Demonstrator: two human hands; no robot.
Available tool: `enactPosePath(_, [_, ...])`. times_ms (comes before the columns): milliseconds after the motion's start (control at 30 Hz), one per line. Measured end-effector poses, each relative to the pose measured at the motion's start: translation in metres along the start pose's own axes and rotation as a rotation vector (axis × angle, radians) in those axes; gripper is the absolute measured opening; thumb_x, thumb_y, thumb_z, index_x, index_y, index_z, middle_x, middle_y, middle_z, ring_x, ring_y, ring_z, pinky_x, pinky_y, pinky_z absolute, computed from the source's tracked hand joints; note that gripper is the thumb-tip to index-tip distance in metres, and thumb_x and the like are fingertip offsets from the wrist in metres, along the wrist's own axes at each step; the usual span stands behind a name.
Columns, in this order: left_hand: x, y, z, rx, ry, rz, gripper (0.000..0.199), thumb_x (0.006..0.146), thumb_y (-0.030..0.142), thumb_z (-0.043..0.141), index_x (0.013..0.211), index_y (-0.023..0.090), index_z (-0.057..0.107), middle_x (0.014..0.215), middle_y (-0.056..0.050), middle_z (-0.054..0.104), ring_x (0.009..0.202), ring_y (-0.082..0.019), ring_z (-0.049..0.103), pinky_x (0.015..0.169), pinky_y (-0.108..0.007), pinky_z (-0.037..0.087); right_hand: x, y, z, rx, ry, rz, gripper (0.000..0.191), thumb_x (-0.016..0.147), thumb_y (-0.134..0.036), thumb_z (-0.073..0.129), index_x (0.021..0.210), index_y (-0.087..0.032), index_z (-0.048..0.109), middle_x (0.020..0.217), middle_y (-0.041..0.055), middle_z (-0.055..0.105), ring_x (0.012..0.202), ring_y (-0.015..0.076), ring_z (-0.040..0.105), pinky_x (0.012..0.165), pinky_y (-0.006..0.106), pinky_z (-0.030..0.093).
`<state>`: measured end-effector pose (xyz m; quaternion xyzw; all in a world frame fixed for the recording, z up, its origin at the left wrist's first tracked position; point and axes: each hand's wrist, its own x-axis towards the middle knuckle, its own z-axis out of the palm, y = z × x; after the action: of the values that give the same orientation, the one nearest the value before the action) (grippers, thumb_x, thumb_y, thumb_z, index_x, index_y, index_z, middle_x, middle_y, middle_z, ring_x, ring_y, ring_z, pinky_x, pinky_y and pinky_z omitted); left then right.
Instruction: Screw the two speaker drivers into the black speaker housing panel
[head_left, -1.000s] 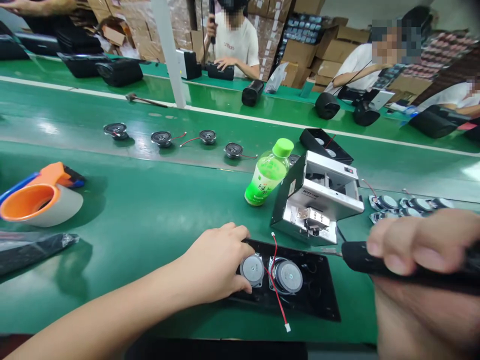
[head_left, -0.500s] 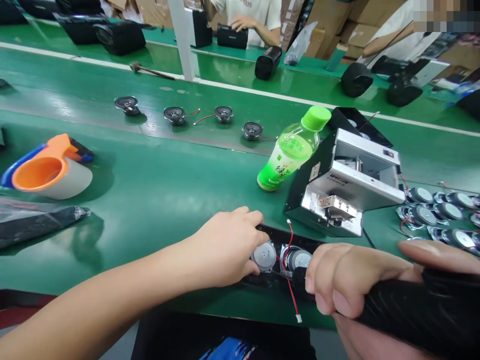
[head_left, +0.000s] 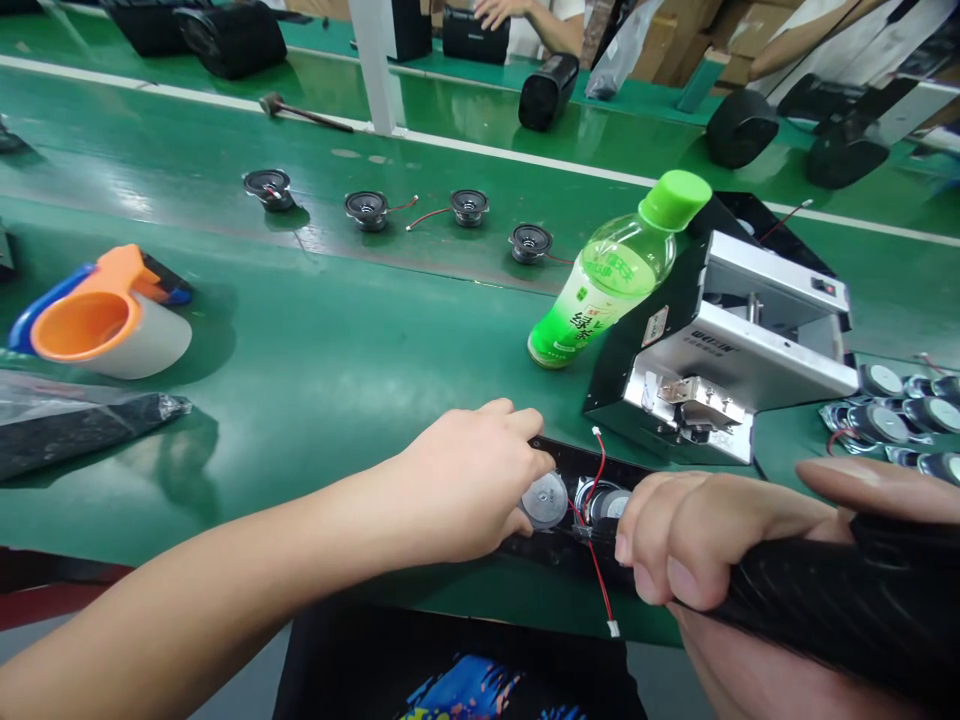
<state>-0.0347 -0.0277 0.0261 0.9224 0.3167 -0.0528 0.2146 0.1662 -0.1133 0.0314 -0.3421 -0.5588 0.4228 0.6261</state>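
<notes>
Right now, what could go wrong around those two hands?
The black tool in the right hand might slip and snag the red wires, which lie close by. A slip the other way could perhaps jab the left hand, which sits right beside the round grey speaker back.
</notes>
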Motion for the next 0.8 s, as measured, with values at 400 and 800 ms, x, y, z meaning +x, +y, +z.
enactPosePath(400, [-0.002,0.001,0.002,-0.024,0.052,0.017,0.022,0.09,0.04,0.087,0.102,0.024,0.077,0.116,-0.005,0.067,0.102,-0.03,0.063,0.07,-0.043,0.054,-0.008,0.002,0.013,-0.015,-0.028,-0.015,0.04,0.105,-0.067,0.07,0.122,-0.031,0.076,0.069,-0.0001,0.067,0.055,0.0229,0.064,0.05,0.04,0.058])
enactPosePath(800, [-0.007,-0.002,0.015,-0.063,0.152,0.038,0.021,0.087,0.035,0.084,0.104,0.024,0.077,0.122,-0.005,0.069,0.106,-0.031,0.063,0.081,-0.049,0.058,0.018,0.005,0.025,-0.152,0.101,0.066,0.056,0.09,-0.077,0.082,0.117,-0.028,0.072,0.07,0.002,0.063,0.057,0.0247,0.064,0.053,0.038,0.054])
